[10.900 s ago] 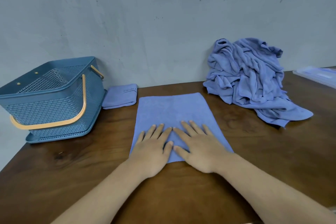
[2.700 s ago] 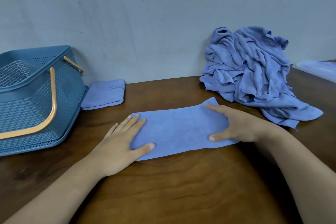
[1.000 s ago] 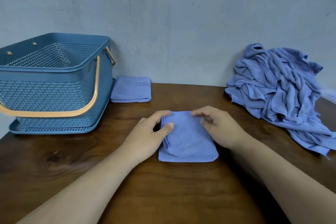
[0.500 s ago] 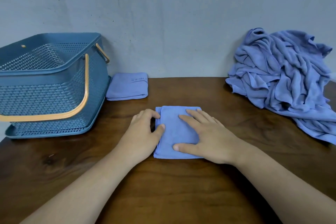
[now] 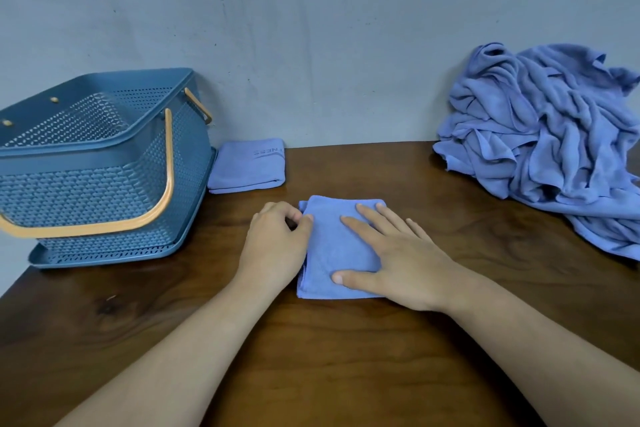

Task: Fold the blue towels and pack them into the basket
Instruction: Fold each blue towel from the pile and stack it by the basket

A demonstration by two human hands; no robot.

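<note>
Now the right hand lies flat on the folded towel in the middle of the table; the left hand pinches its edge. Best press it smooth before the basket.

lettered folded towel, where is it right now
In the head view, the lettered towel lies flat on the table at back left, just beside the basket, beyond the other folded towel.
</note>
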